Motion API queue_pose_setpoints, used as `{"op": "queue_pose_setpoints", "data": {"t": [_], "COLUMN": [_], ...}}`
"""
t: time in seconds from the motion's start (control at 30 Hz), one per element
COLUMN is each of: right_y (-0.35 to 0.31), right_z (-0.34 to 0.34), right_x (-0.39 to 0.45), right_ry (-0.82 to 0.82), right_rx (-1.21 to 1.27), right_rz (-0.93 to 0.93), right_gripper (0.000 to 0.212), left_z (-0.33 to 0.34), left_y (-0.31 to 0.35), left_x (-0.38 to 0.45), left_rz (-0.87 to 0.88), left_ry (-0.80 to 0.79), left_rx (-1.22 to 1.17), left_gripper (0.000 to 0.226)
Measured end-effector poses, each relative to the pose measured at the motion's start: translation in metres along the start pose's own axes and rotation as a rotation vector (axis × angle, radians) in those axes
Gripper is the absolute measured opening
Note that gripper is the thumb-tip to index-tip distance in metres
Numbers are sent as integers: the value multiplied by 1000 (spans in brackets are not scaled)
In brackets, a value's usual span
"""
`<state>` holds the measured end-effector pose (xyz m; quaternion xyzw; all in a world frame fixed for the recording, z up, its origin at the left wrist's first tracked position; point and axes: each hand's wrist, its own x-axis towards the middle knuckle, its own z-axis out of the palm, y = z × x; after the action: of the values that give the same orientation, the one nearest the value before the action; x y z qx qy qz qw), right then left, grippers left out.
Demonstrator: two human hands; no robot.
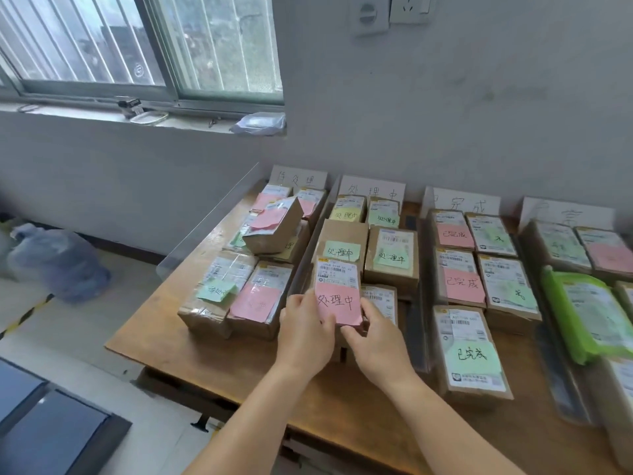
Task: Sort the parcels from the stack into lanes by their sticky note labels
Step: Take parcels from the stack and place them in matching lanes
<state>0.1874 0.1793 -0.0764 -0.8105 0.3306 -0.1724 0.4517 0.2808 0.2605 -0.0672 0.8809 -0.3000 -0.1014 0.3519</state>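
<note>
Parcel (pixel 337 293) with the pink note we are gripping in both hands, left hand (pixel 305 332) and right hand (pixel 375 341), long axis pointing away, over the second lane.

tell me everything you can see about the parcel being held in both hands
The parcel is a small brown cardboard box with a white printed shipping label with a barcode on its upper face and a pink sticky note below it, handwritten 处理中. It is tilted up toward the camera, in the second lane from the left, in front of boxes bearing green notes. The left hand and right hand grip its lower corners, thumbs on the note.
</note>
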Motion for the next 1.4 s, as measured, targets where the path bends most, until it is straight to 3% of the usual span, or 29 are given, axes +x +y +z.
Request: {"op": "queue_pose_setpoints", "data": {"t": [0.27, 0.47, 0.67, 0.83, 1.4], "right_y": [-8, -11, -2, 16, 118], "right_z": [29, 25, -12, -55, -273], "right_x": [10, 8, -9, -30, -183], "right_ry": [41, -25, 20, 78, 248], "right_rx": [-208, -326, -536, -675, -685], "right_rz": [-40, 1, -43, -22, 219], "right_gripper": [50, 64, 81, 85, 96], "left_z": [-11, -17, -18, 0, 139], "left_y": [-12, -8, 12, 48, 218], "left_x": [14, 21, 18, 2, -147], "left_rz": [256, 342, 465, 564, 730], "left_ry": [-127, -230, -200, -253, -326], "left_rx": [382, 583, 613, 594, 443], "left_gripper": [35, 48, 54, 71, 75]}}
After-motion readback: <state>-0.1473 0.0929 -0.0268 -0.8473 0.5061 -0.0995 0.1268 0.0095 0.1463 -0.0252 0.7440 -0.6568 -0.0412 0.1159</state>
